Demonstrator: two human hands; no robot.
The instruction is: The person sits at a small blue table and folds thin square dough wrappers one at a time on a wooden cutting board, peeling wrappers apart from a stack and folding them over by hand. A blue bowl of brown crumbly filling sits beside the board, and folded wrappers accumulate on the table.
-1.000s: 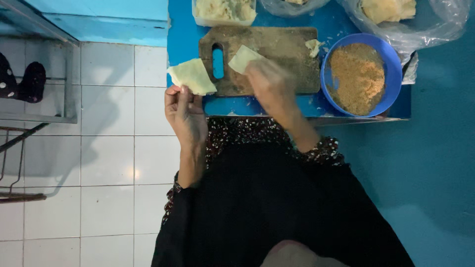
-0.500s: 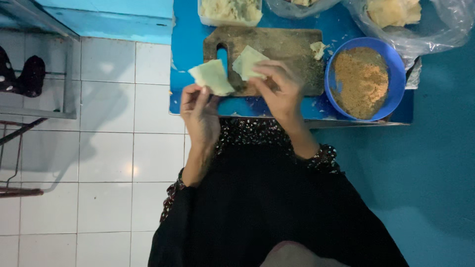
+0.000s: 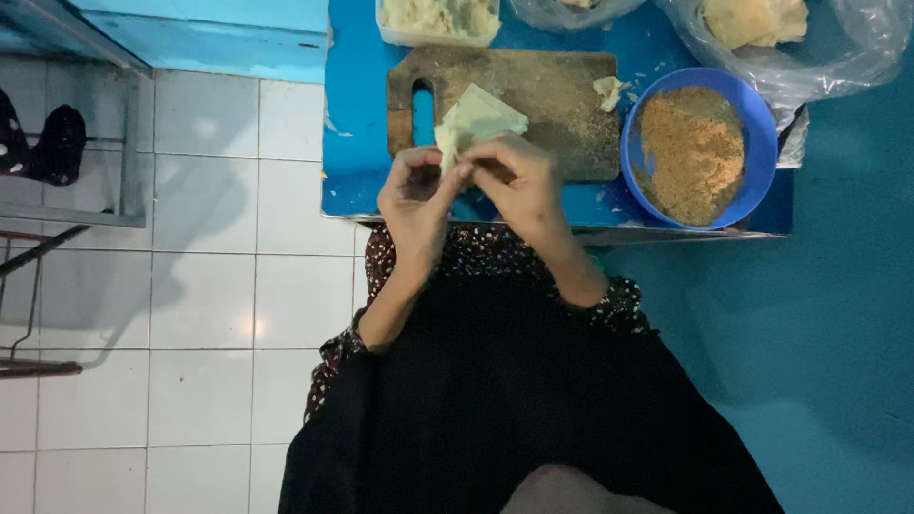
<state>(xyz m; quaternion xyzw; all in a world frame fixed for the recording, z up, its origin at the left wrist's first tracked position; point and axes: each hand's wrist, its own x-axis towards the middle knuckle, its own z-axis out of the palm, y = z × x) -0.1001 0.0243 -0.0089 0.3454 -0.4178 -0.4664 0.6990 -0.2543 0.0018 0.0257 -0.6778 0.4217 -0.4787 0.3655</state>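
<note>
Where the two hands meet above the near edge of the table, a pale, thin dough sheet [image 3: 478,119] is pinched at its lower corner between them and projects away from the fingertips over the board. Left hand [image 3: 416,198]: fingers closed on the sheet's lower left edge. Right hand [image 3: 522,183]: fingers closed on the same lower edge, touching the left hand's fingertips. Directly beyond both hands lies a worn wooden cutting board [image 3: 543,95] with a handle slot, positioned on the blue table [image 3: 357,143]. Right of the right hand, just beside the board, stands a blue bowl [image 3: 743,186] of brown crumbs. A small dough scrap [image 3: 607,90] rests on the board's right end. Farther beyond the hands, a clear tub [image 3: 438,19] holds a pale filling, and a plastic bag [image 3: 838,48] holds more sheets.
</note>
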